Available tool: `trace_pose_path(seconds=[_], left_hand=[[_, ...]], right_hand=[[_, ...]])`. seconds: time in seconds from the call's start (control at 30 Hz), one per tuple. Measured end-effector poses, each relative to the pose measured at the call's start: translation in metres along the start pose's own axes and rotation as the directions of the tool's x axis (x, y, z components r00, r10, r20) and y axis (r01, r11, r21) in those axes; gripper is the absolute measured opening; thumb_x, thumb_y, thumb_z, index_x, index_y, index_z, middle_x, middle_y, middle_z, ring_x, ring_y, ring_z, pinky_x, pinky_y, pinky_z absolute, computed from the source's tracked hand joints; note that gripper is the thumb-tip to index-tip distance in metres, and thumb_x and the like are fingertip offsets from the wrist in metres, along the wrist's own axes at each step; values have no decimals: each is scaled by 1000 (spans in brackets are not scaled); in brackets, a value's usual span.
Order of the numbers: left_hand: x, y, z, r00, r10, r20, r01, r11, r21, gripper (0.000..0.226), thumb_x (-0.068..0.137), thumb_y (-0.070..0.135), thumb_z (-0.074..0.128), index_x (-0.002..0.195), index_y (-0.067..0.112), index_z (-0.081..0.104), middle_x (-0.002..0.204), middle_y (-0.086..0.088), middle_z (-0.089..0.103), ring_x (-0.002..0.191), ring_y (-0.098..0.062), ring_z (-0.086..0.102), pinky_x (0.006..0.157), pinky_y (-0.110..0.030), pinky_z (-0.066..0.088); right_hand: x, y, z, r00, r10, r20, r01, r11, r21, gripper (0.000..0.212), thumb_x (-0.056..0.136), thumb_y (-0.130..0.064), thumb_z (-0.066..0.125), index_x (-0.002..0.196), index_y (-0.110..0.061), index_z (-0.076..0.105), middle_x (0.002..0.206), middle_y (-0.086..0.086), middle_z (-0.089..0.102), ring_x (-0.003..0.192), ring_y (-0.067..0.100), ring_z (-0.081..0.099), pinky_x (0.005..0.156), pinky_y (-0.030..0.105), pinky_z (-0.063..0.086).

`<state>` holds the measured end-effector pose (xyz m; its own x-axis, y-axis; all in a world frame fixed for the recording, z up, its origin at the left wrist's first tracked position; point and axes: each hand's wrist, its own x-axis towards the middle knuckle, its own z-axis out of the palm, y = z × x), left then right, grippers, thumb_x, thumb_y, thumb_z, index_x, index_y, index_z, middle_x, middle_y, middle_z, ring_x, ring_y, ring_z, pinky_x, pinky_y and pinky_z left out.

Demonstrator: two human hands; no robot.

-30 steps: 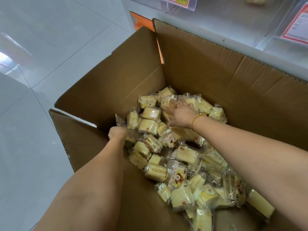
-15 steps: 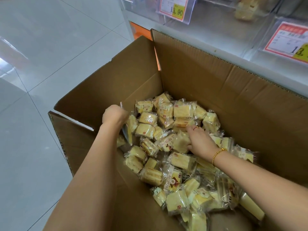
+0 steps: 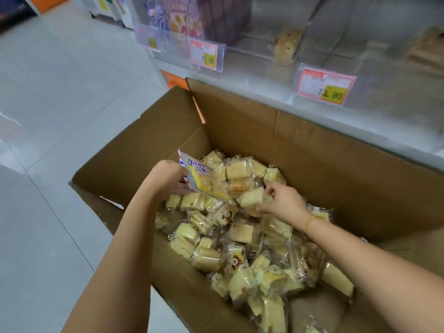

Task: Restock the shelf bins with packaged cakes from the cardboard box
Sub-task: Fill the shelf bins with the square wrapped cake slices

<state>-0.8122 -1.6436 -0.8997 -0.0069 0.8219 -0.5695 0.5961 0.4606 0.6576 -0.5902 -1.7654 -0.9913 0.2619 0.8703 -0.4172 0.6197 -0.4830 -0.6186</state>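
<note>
1. The printed packet [image 3: 204, 181] is held a little above the heap, over the far left part of the cardboard box [image 3: 312, 164]. The left hand [image 3: 168, 182] is clamped on its left edge.
2. Its long axis runs on a diagonal. The white and blue printed end points up toward the far left corner of the box. The yellow cake end points down and to the right, toward the other hand. The packet is tilted, not flat.
3. The pale cake [image 3: 251, 200] is just beside that lower end. The right hand [image 3: 283, 203] pinches it between thumb and fingers. It shows an almost square face, so I cannot tell its long axis.
4. Under both lies the pile of cakes [image 3: 240, 251], loose and pointing in all directions, and it covers most of the box bottom.
5. The step, in my judgement, is gathering cakes to carry up. It is better to hold each one by the cake body and not only by the wrapper edge, because thin film may slip. Press softly, as the sponge probably crushes easily. Turn both cakes the same way before lifting.
6. The shelf bins [image 3: 264, 51] stand behind and above the box, with clear fronts and price tags [image 3: 326, 86]. The lift must pass over the tall rear flap without catching it.
7. A bracelet [image 3: 310, 221] sits on the right wrist, and the tiled floor [image 3: 60, 116] lies to the left.
</note>
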Motion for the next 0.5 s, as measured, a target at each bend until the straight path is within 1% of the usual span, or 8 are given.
trace_pose_path(seconds=[0.03,0.07,0.13,0.17,0.23,0.3,0.4,0.5], left_hand=[[-12,3,1,998,18,58,-14,997,-75,15,94,1,49,80,4,52,79,-16,61,43,-9,62,43,-21,52],[-27,7,3,991,64,116,-46,988,-148,9,94,1,48,88,0,54,87,-22,66,55,-14,68,50,-25,56],[-57,13,8,962,184,203,-122,951,-286,18,92,-1,48,107,-6,57,106,-29,67,84,-30,68,66,-36,58],[-73,17,11,943,240,231,-153,929,-337,24,90,0,49,111,-8,57,109,-27,67,92,-36,64,70,-37,55],[-101,26,18,889,346,299,-208,889,-409,31,81,5,54,110,-2,63,108,-25,68,90,-37,59,70,-37,49],[-128,39,24,814,427,394,-223,855,-468,40,72,9,59,110,-2,64,107,-29,62,86,-37,53,73,-43,46],[-163,63,39,693,501,518,-241,838,-489,66,61,14,77,116,-13,53,115,-32,50,102,-45,42,88,-58,32],[-205,91,73,575,565,591,-315,820,-478,40,57,13,71,95,1,67,96,-22,61,80,-29,58,73,-36,51]], right_hand=[[-10,1,-17,997,71,3,-70,973,221,46,74,-31,81,107,-17,54,94,-4,58,87,13,57,70,25,46],[-24,0,-36,992,122,44,-128,858,497,47,72,-27,82,108,-12,56,99,1,63,90,15,60,77,27,48],[-55,0,-71,985,95,142,-170,440,882,47,69,-19,80,110,-3,63,104,11,69,92,19,64,83,32,50],[-71,2,-87,985,54,165,-173,251,952,47,62,-19,83,104,-4,68,105,14,69,94,23,65,84,36,51],[-101,7,-115,980,-32,198,-197,28,980,52,36,-23,97,82,-11,76,105,18,69,101,33,62,82,46,50],[-132,15,-135,970,-106,218,-226,-65,972,57,19,-25,100,70,-16,75,114,22,66,108,45,57,84,55,49],[-179,22,-159,962,-213,171,-191,-76,979,53,31,-28,100,75,-19,72,108,17,69,106,41,64,84,55,54],[-236,34,-190,957,-288,12,-39,-90,995,41,36,-26,98,69,-16,76,74,5,72,69,18,71,65,36,59]])
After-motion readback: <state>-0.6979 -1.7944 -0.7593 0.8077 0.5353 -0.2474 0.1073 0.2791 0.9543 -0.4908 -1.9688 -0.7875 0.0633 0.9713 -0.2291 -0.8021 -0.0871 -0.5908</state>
